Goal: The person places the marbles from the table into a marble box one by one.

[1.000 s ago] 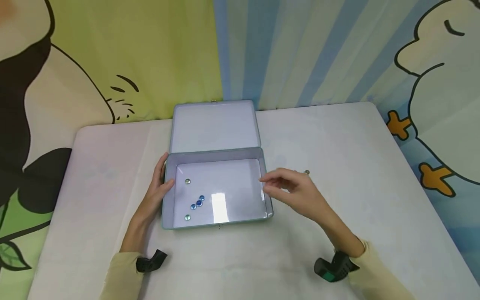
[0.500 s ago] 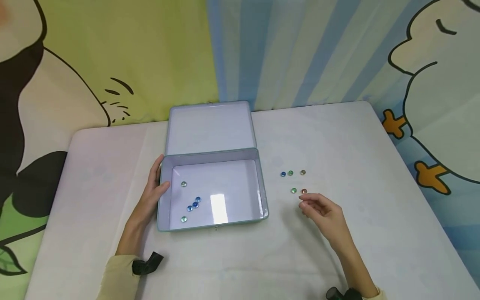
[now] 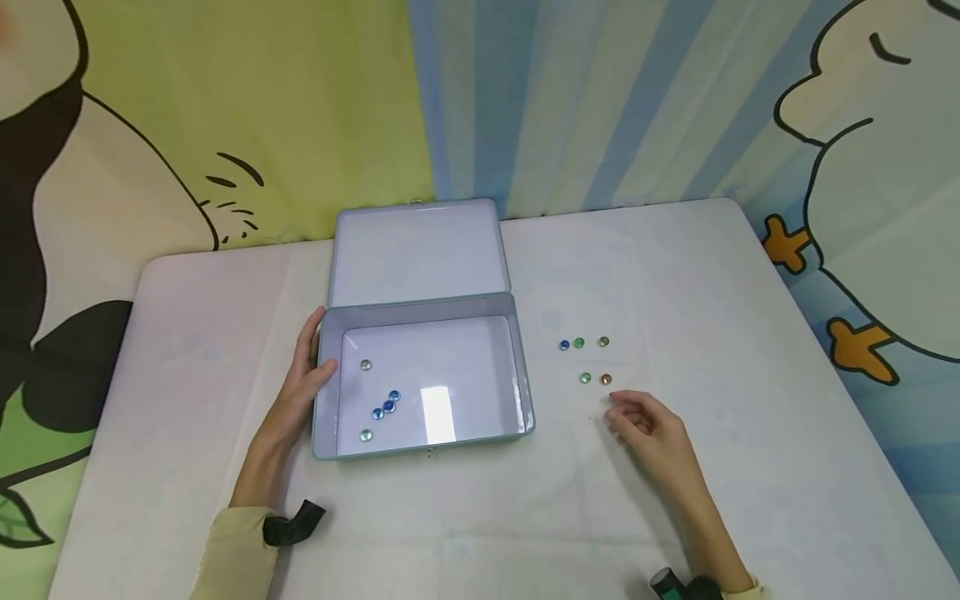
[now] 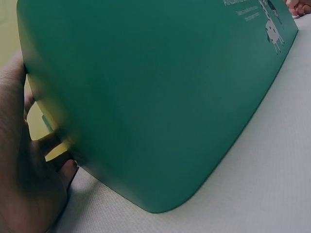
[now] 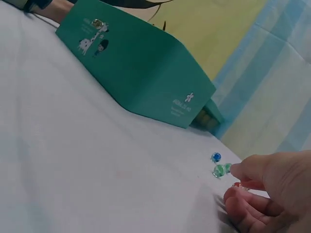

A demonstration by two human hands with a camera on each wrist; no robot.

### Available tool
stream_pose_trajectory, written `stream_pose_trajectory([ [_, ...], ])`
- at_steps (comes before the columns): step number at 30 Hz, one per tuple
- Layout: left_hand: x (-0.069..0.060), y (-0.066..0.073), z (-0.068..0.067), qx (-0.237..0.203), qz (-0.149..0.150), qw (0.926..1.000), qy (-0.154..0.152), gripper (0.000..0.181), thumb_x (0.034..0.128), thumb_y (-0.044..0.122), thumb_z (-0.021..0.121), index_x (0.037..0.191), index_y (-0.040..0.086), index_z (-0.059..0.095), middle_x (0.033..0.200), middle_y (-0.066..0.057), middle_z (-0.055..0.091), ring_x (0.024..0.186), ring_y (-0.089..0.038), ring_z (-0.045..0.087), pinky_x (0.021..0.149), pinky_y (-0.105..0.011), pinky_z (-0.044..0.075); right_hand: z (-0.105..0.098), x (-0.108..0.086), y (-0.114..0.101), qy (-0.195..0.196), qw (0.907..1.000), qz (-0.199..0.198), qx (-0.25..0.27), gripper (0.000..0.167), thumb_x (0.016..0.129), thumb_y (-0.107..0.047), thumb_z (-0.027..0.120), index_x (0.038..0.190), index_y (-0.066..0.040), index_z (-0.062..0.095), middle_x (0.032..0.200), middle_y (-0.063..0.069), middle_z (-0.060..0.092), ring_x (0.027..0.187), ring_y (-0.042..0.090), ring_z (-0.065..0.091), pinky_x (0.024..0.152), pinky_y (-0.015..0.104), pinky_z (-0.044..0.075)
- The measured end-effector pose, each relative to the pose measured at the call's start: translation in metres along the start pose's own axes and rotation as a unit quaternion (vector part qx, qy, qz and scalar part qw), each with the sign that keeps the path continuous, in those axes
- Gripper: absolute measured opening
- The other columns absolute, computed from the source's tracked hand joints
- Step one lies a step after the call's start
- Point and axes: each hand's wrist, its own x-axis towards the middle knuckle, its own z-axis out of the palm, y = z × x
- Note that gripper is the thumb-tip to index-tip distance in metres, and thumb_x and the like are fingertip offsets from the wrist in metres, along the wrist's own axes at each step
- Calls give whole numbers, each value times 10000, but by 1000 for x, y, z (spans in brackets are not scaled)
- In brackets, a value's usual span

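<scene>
Marbles (image 3: 586, 377) are lying in two groups, five on the white tabletop (image 3: 465, 533) and five inside a box (image 3: 476, 362) with its lid (image 3: 420, 254) tipped back. On the tabletop, to the right of the box, a blue, a green and an amber one are forming the far row, while a green and a brown one are sitting nearer. Inside, three blue ones are clustering toward the left, with a pale one beyond them and a greenish one nearer. The right hand (image 3: 654, 435) is hovering just beside the brown marble, its fingers loosely curling with a narrow gap to the thumb and holding nothing visible. The left hand (image 3: 298, 390) is gripping the box's left wall, thumb over the rim. Behind, a cartoon-printed backdrop (image 3: 300, 108) is hanging.
</scene>
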Motion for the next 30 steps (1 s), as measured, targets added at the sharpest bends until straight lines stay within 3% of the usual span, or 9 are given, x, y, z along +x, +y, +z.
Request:
stream_pose_trajectory([
  [6,1,-1,-1,-30,29,10000,-32,730,958,205,490,1550,358,90,1649,30,-19,1515,-178,-78,1162,-555,-104,0,23,1,168,9982,-284,-503,343,895,-136,688,1221,-54,617,890,112,650,656,22,569,604,161,482],
  [10,-1,-2,-2,-14,16,10000,-14,727,960,204,487,1548,363,91,1649,34,-9,1514,-178,-58,1168,-546,-92,5,40,0,325,9893,-688,-1245,267,883,-132,696,1140,-67,664,800,55,625,649,25,485,587,164,410],
  [14,-3,-2,-3,-11,-5,10000,13,727,961,208,487,1548,365,89,1648,43,-19,1512,-166,-64,1168,-537,-92,10,46,2,463,9830,-922,-1522,189,869,-111,703,1051,-61,690,743,28,596,631,44,452,574,193,383],
  [22,0,0,1,-34,-37,10000,-1,740,955,210,489,1556,336,77,1648,55,-25,1515,-160,-80,1164,-548,-111,8,34,-5,735,9897,-981,-741,195,880,-96,694,1071,-61,676,827,68,671,621,-23,539,555,127,443],
  [30,-1,1,0,20,-20,10000,14,733,952,202,479,1550,357,84,1645,73,-30,1513,-140,-88,1162,-547,-127,3,16,-36,337,9876,-1506,-290,275,837,3,713,1106,-43,680,890,47,662,669,3,583,597,133,471],
])
